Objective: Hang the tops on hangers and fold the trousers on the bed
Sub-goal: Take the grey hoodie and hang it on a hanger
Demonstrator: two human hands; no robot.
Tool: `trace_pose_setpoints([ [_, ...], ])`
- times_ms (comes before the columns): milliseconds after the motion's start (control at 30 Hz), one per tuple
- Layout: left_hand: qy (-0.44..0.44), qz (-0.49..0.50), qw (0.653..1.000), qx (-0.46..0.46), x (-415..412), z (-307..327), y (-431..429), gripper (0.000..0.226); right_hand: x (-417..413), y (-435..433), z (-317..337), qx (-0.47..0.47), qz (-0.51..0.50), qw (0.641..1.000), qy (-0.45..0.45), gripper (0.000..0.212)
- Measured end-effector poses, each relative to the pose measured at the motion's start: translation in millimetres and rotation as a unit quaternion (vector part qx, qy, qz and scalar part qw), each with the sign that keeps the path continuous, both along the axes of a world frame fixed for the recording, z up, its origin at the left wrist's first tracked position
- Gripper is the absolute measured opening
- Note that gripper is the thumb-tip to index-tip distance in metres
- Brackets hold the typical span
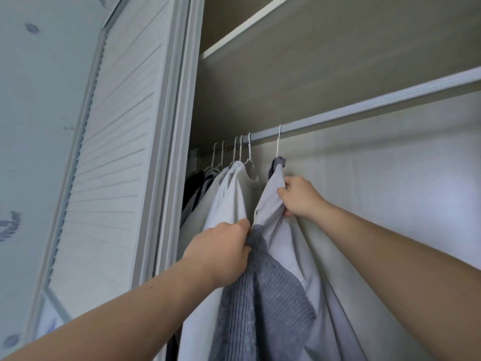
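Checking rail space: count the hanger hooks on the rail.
6. Five hooks bunched at the rail's left end; one apart to their right, carrying the grey top. More may hide behind the door.

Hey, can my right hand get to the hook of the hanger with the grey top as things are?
Probably yes. The right hand pinches the grey top close below its hanger hook on the rail, and nothing shows between them; the neighbouring hangers sit off to the left.

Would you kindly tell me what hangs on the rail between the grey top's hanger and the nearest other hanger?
Nothing: in the head view, the rail is bare between the grey top's hanger and the nearest other hanger.
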State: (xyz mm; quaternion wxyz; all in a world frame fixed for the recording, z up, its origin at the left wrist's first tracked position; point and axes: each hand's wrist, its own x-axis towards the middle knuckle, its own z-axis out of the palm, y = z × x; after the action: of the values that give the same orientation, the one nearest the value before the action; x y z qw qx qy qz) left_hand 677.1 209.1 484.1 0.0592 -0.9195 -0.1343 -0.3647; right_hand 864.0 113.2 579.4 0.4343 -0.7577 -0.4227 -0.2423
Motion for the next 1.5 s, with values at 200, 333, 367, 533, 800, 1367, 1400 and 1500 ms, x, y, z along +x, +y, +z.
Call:
trace_pose_setpoints([
  [200, 0.023, 0.044, 0.998, -0.041, 5, -5, 14, 0.012, 15, 60, -2, -0.013, 0.019, 1.000, -0.018, 0.013],
  [333, 0.028, 0.053, 0.996, -0.072, 4, -5, 25, 0.016, 31, 80, -7, -0.006, 0.022, 0.999, -0.036, 0.015],
  [367, 0.032, 0.055, 0.995, -0.077, 3, -5, 28, 0.016, 34, 83, -9, 0.000, 0.021, 0.999, -0.041, 0.017],
  [533, 0.032, 0.063, 0.995, -0.067, -15, -11, 32, 0.026, 21, 80, -25, 0.090, 0.044, 0.993, -0.054, 0.040],
  [800, -0.016, 0.121, 0.991, 0.052, -141, -20, 21, 0.046, -94, 43, -77, 0.031, 0.013, 0.969, -0.244, 0.065],
  [1367, -0.007, 0.377, 0.921, -0.095, -594, -230, -103, 0.078, -522, -13, -296, -0.137, 0.379, 0.877, -0.263, 0.068],
  [1400, -0.008, 0.400, 0.910, -0.110, -622, -247, -116, 0.076, -550, -15, -309, -0.148, 0.408, 0.862, -0.263, 0.068],
  [1500, -0.025, 0.467, 0.869, -0.163, -704, -296, -159, 0.075, -630, -20, -347, -0.186, 0.490, 0.810, -0.265, 0.070],
])
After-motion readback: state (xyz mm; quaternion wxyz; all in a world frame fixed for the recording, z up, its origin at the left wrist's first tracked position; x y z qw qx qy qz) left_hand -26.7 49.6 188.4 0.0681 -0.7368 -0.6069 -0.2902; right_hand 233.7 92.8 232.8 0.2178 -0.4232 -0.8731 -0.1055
